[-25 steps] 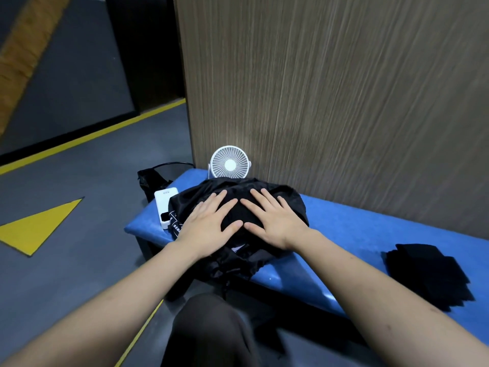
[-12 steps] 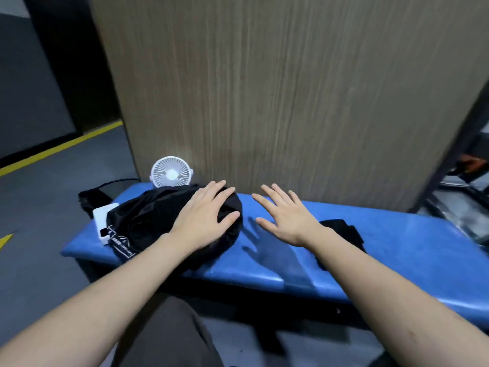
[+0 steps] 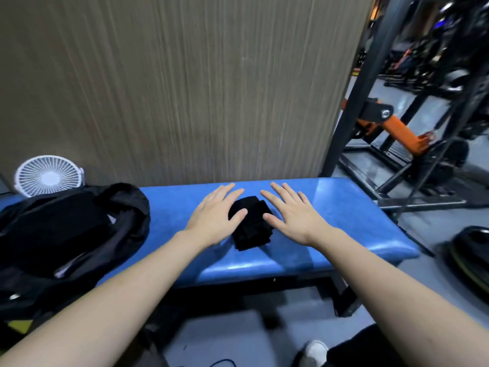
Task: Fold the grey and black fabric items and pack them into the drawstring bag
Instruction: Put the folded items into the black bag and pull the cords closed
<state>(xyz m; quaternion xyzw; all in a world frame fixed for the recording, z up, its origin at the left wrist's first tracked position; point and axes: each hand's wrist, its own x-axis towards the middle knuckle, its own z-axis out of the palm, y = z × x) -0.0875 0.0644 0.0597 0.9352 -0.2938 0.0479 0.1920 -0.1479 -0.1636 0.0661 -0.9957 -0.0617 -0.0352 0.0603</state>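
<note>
The drawstring bag [image 3: 66,231], black and slumped, lies at the left end of the blue padded bench [image 3: 330,207] in front of you and spills over the bench's near edge. It is the largest dark shape on the seat, and its fabric is bunched in loose folds with a rounded hump toward the middle of the bench.

Behind the bench stands a tall wood-grain panel [image 3: 185,88] that fills most of the view. To its right are dark metal gym frames with an orange part [image 3: 397,125].

Your two bare forearms reach forward from the bottom corners toward the middle of the bench. Your left hand [image 3: 214,215] and your right hand [image 3: 293,215] lie palm down with straight, spread fingers, one on each side of a small folded black fabric item [image 3: 250,226]. Both thumbs touch it from the sides; neither hand curls round it.

The folded item sits on the bench seat, well apart from the bag on its left.

A small white fan [image 3: 49,176] stands behind the bag, against the panel.

At the bottom right, the toe of a light shoe [image 3: 315,352] shows on the grey floor.
</note>
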